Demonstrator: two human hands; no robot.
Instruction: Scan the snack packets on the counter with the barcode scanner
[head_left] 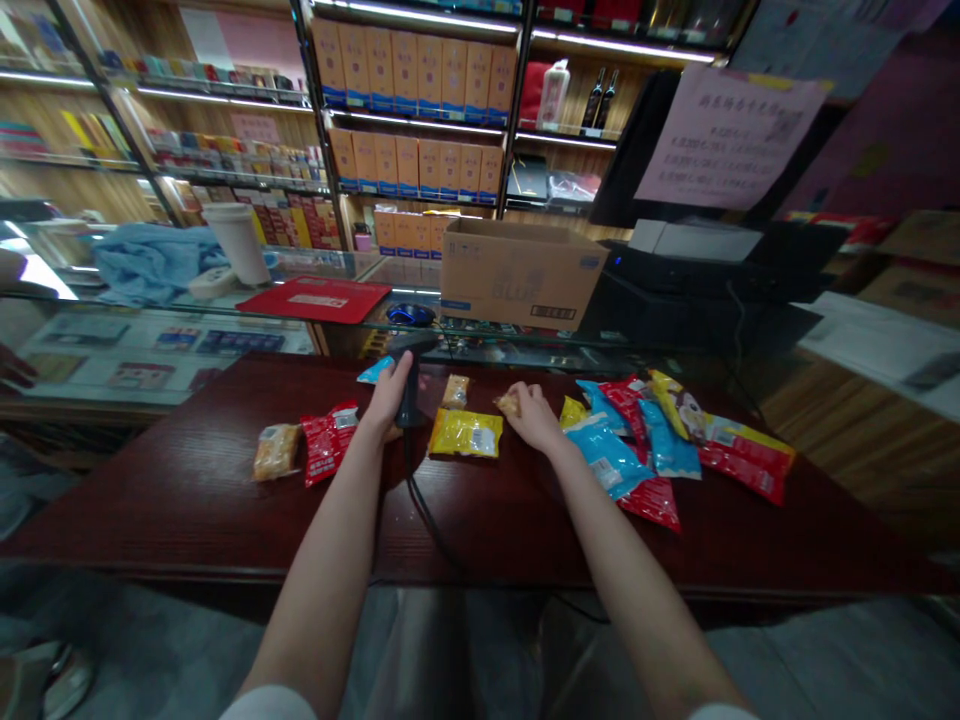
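My left hand (388, 398) grips the handle of a black barcode scanner (411, 375), whose cable (420, 505) trails toward me over the dark red wooden counter (187, 500). My right hand (531, 412) is closed on a small tan snack packet (508, 404) just right of the scanner. A yellow snack bag (465, 433) lies between my hands. A small tan packet (455, 390) and a blue packet (373, 371) lie just beyond it. To the left lie a red bag (328, 442) and an orange-tan bag (276, 450).
A heap of blue, red and yellow snack bags (660, 445) covers the counter's right part. Behind it a glass display counter (150, 330) bears a cardboard box (517, 272), a red mat (316, 298), a white cup (238, 243), a blue cloth (154, 262). Stocked shelves (420, 100) stand behind.
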